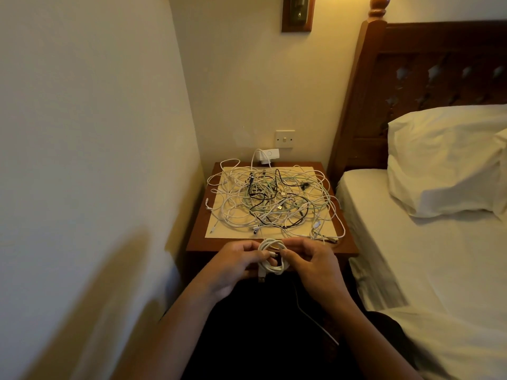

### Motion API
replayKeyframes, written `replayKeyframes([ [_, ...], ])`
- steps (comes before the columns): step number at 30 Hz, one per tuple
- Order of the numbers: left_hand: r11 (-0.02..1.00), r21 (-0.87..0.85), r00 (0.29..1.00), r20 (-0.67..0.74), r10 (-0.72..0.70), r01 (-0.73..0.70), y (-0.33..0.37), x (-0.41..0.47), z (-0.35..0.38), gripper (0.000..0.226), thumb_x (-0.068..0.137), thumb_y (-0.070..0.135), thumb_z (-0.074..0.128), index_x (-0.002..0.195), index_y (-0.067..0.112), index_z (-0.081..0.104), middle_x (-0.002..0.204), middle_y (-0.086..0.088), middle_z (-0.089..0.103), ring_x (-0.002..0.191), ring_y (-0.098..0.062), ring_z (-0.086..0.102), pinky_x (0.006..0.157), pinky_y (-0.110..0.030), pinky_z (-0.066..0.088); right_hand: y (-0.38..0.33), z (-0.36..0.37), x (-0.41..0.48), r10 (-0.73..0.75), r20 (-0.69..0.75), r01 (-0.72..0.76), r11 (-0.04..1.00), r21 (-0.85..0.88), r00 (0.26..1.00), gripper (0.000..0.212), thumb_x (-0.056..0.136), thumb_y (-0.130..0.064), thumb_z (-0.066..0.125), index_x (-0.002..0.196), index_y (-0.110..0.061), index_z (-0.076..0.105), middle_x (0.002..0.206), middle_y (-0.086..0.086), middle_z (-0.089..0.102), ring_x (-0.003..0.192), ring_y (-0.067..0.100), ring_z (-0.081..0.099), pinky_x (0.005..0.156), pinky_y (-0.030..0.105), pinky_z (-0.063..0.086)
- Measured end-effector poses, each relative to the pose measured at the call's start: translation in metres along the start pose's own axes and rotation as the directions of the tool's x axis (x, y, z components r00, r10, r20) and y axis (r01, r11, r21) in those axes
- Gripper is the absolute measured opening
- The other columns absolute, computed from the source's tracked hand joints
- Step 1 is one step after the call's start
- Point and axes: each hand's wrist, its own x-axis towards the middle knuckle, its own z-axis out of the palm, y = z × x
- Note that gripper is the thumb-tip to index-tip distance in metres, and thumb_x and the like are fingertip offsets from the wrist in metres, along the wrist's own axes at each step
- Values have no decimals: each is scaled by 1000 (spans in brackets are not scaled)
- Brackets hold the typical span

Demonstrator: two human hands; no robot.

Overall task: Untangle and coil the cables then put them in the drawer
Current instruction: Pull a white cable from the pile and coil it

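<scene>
At the left is a plain wall (82, 160). Next to it stands the table (196, 237), and on its mat (325, 229) lies the tangle (269, 198): many white cables, some pale green ones and a few black ones, all crossing each other. This heap is not yet sorted. A white charger (270, 154) sits at the back edge, under a wall switch (285, 139).

In front of the table, the left hand (233, 266) holds the left side of a small white coil (271, 256), its fingers curled round the loops. One plug (261, 278) of this cable hangs below the coil. The right hand (315, 267) pinches the right side of the coil, thumb and forefinger together on it; the other fingers are bent. At the right is the bed (411, 256) with a pillow (444, 160).

I judge that the task is at an early stage. One cable seems free of the heap and almost fully coiled; only its end seems to need tucking. The rest is still to untangle and coil. The drawer I cannot see, so nothing shows as put away.
</scene>
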Motion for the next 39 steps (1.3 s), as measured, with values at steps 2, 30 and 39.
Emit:
replayKeyframes([
  [2, 985, -166, 996, 80, -35, 48, 1, -1, -6, 26, 92, 5, 67, 117, -3, 69, 110, -22, 73, 103, -30, 71, 95, -40, 58, 1, 0, 1, 8, 25, -8, 1000, 18, 1000, 20, 93, -14, 74, 112, -20, 76, 101, -8, 79, 96, 7, 75, 85, 27, 61],
  [30, 956, -253, 953, -294, 69, -147, -21, 16, -33, 27, 89, 0, 71, 116, 1, 69, 100, -14, 78, 92, -22, 75, 85, -33, 60, 1, 37, 40, 196, 178, -190, 980, -51, 964, 7, 94, -17, 73, 99, -19, 79, 82, 2, 79, 76, 16, 77, 77, 32, 64],
  [39, 980, 18, 875, -446, 187, -200, -32, 36, -70, 24, 84, 1, 79, 108, 7, 76, 97, -7, 79, 97, -25, 76, 89, -36, 62, 8, 56, 74, 128, 255, -55, 960, -276, 958, 14, 99, -27, 68, 106, -30, 80, 82, -6, 78, 76, 9, 74, 76, 30, 61],
])
